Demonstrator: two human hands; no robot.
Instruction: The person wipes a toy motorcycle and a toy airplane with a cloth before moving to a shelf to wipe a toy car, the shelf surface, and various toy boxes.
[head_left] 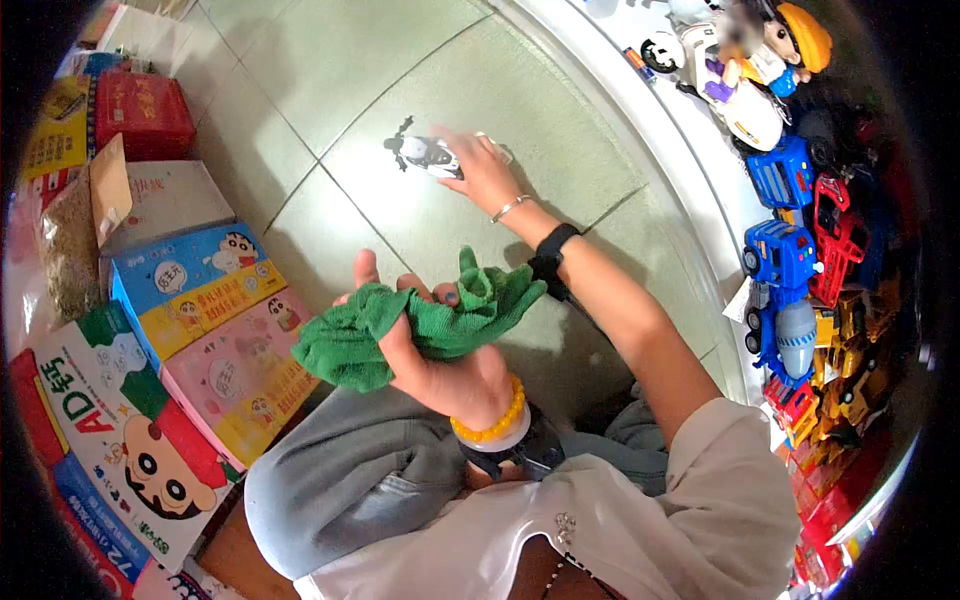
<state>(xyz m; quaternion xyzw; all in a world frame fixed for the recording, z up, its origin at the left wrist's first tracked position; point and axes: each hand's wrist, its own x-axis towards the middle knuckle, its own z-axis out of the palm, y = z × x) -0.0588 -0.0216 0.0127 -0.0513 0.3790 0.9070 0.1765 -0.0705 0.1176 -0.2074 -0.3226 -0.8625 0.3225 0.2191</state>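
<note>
My left hand (410, 345) is closed on a green cloth (440, 325); the cloth drapes over the palm and between the fingers, with the thumb and some fingertips showing. Further out, my right hand (482, 168) reaches down to the tiled floor. Its fingers are wrapped over a small white and grey toy motorcycle (425, 153) with black handlebars pointing left. The fingers and palm cover the toy's rear part, and its wheels are hard to make out.
On the right, a curved white shelf edge (640, 130) borders toys, including a blue truck (780, 250), a red vehicle (835, 235) and a figure on a white motorcycle (745, 100). Printed boxes (200, 280) and a red box (145, 112) stand at left.
</note>
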